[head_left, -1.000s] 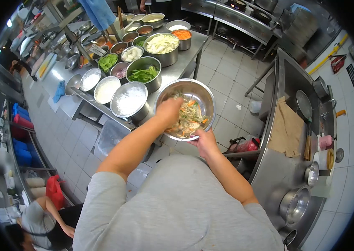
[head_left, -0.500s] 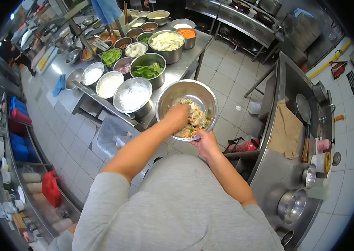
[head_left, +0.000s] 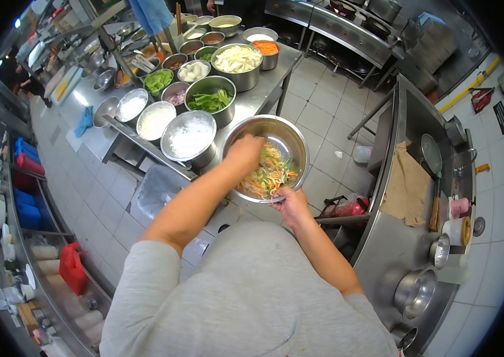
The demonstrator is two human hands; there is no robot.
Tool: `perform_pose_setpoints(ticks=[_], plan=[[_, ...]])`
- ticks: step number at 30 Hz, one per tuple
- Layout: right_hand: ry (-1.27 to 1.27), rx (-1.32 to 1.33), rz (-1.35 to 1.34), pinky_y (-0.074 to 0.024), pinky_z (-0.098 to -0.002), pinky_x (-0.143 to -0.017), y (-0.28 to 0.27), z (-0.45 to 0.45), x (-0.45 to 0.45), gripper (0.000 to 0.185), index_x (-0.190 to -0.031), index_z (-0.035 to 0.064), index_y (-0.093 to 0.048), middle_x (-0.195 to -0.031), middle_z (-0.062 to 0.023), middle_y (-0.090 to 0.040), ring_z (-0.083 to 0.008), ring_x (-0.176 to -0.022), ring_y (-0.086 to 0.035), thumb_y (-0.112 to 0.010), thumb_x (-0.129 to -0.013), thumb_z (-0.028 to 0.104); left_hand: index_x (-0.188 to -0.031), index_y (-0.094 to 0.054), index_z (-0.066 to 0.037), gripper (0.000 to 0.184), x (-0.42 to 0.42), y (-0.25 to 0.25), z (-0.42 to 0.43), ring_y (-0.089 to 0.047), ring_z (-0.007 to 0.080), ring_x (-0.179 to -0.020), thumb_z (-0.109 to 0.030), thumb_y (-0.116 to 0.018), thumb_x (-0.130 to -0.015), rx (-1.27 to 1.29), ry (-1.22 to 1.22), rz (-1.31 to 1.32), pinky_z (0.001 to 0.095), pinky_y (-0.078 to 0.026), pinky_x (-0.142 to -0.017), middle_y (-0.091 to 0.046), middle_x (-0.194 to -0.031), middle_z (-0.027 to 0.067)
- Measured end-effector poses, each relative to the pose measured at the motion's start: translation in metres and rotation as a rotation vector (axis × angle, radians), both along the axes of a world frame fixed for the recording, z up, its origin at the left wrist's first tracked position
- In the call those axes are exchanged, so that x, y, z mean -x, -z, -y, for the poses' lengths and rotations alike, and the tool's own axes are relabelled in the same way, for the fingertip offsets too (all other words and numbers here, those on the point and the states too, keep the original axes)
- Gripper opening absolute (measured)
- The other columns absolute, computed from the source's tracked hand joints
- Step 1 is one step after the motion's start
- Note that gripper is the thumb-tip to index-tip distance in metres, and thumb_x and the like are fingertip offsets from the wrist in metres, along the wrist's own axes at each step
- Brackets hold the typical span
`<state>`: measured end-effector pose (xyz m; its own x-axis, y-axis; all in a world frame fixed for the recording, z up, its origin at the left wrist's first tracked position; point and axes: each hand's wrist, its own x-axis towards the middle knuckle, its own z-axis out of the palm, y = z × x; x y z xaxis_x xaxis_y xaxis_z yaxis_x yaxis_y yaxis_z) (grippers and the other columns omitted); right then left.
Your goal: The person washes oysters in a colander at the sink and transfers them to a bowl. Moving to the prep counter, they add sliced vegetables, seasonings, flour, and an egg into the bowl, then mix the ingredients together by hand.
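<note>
A large steel mixing bowl (head_left: 301,140) is held in front of my body, beside the table corner. Inside it lies a mix of shredded vegetables (head_left: 274,172), orange, pale and green strips. My right hand (head_left: 292,206) grips the near rim, its thumb on top. My left hand (head_left: 246,156) is down inside the left part of the bowl with curled fingers; the fingertips are hidden, and I cannot make out what they hold.
At left, a steel table carries three bowls of white powder (head_left: 188,138), a pot of cut greens (head_left: 210,100) and shredded cabbage (head_left: 237,58). A clear bin (head_left: 160,187) stands below. The right-hand counter (head_left: 377,256) holds a brown cloth (head_left: 408,184).
My left hand has moved up and left within the bowl. The clumped pale mix now lies spread, with more orange and green strips showing. My right hand stays on the rim.
</note>
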<state>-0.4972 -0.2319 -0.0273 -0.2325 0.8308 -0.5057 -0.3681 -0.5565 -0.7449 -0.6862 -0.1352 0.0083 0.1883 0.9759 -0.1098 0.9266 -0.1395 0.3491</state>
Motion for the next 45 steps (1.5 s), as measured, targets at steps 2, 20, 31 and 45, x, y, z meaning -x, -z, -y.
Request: perform_pose_setpoints(ticks=[2, 20, 31, 45], plan=[[0.063, 0.011, -0.003, -0.0607, -0.0421, -0.076, -0.003, 0.002, 0.005, 0.054, -0.139, 0.0081, -0.042, -0.116, -0.0136, -0.063, -0.0242, -0.095, -0.067, -0.055, -0.086, 0.008, -0.116, -0.069, -0.005, 0.042, 0.018, -0.023, -0.011, -0.069, 0.0363, -0.103, -0.006, -0.076, -0.075, -0.009, 0.115, 0.116, 0.0459, -0.055, -0.09, -0.071, -0.108, 0.0204], [0.12, 0.042, -0.076, -0.063, -0.0392, -0.072, 0.02, -0.004, 0.003, 0.033, -0.12, -0.006, -0.054, -0.101, -0.0157, -0.067, -0.0252, -0.084, -0.069, -0.053, -0.089, 0.004, -0.098, -0.071, -0.005, 0.024, 0.108, -0.059, 0.041, -0.062, 0.0367, -0.112, -0.021, -0.075, -0.08, -0.17, -0.28, -0.11, 0.0469, -0.053, -0.09, -0.068, -0.114, 0.0191], [0.101, 0.049, -0.069, -0.063, -0.0383, -0.072, 0.025, -0.006, 0.001, 0.035, -0.123, -0.0057, -0.051, -0.1, -0.0151, -0.066, -0.0243, -0.085, -0.069, -0.052, -0.09, 0.004, -0.088, -0.072, 0.0, 0.015, 0.205, -0.057, 0.022, -0.068, 0.0407, -0.092, -0.006, -0.065, -0.076, -0.297, -0.201, -0.12, 0.0491, -0.054, -0.084, -0.07, -0.092, 0.0247], [0.071, 0.008, -0.015, -0.0615, -0.04, -0.074, 0.005, 0.001, 0.017, 0.051, -0.136, 0.0056, -0.043, -0.111, -0.0135, -0.064, -0.0238, -0.09, -0.068, -0.054, -0.086, 0.005, -0.104, -0.072, -0.007, 0.022, 0.007, -0.054, 0.027, -0.069, 0.033, -0.089, -0.019, -0.072, -0.085, -0.602, 0.068, 0.602, 0.0445, -0.054, -0.084, -0.071, -0.098, 0.0135]])
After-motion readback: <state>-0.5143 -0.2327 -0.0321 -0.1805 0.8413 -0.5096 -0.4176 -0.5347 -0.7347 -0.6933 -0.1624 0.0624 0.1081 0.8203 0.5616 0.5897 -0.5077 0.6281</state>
